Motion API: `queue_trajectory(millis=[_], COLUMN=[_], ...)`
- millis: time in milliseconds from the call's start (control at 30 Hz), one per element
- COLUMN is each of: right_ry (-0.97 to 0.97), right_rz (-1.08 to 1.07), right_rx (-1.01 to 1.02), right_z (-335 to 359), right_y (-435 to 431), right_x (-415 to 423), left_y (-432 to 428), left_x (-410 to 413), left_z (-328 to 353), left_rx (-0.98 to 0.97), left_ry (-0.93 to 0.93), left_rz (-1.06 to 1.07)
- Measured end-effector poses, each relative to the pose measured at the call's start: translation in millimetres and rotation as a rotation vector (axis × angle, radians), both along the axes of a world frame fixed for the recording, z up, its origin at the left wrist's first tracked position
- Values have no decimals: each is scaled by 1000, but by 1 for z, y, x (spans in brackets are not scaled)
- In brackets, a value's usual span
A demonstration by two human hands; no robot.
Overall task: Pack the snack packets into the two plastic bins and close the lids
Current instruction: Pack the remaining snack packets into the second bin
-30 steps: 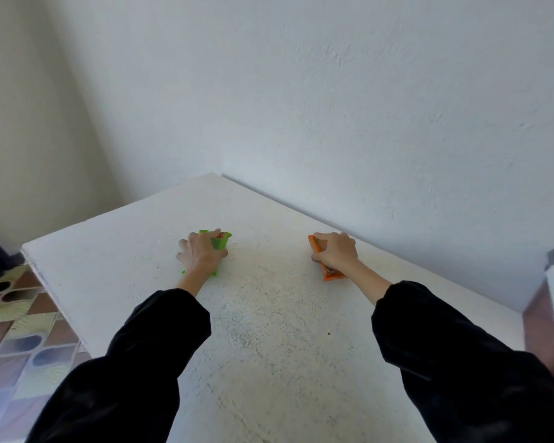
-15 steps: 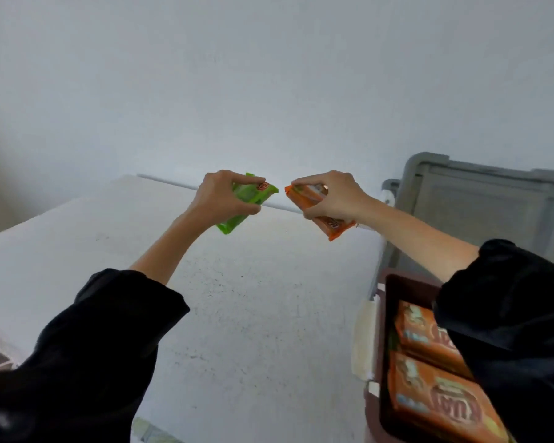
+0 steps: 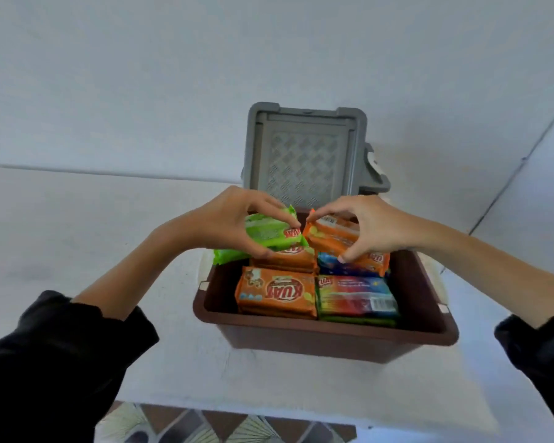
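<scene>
A brown plastic bin stands open on the white table, its grey lid tipped up against the wall behind it. Inside lie several snack packets, among them an orange one and a multicoloured one. My left hand holds a green packet over the bin's far left part. My right hand holds an orange packet over the far right part. The two held packets nearly touch. Only one bin is in view.
The white table stretches to the left of the bin, with the white wall right behind it. A patterned tiled floor shows below the table's near edge. A second wall surface rises at the right.
Both hands lifted the green and orange packets off the table and carried them right, over the open bin. The view swung right, so the bin is now centred.
</scene>
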State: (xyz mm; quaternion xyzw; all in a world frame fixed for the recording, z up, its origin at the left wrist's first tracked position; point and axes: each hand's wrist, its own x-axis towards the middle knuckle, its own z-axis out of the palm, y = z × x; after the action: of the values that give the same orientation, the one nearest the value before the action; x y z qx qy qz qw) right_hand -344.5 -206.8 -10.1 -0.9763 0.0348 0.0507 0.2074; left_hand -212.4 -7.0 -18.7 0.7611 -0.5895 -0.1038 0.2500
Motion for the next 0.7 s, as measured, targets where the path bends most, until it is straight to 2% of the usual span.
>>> queue_trajectory(millis=[333,533,700], right_ry=[75,79,102], right_rz=[148,190,192], right_rx=[-7,-74,-44], right_z=[-32,-49,-52], right_y=[-12,-9,-13], right_x=[-40,-40,-40], left_y=[-25,-26,-26], left_x=[-34,-30,-28], left_z=[-36,-51,-54], left_rx=[208,250,235], left_ry=[-57,-48,-77], left_rz=[-152,-158,-179])
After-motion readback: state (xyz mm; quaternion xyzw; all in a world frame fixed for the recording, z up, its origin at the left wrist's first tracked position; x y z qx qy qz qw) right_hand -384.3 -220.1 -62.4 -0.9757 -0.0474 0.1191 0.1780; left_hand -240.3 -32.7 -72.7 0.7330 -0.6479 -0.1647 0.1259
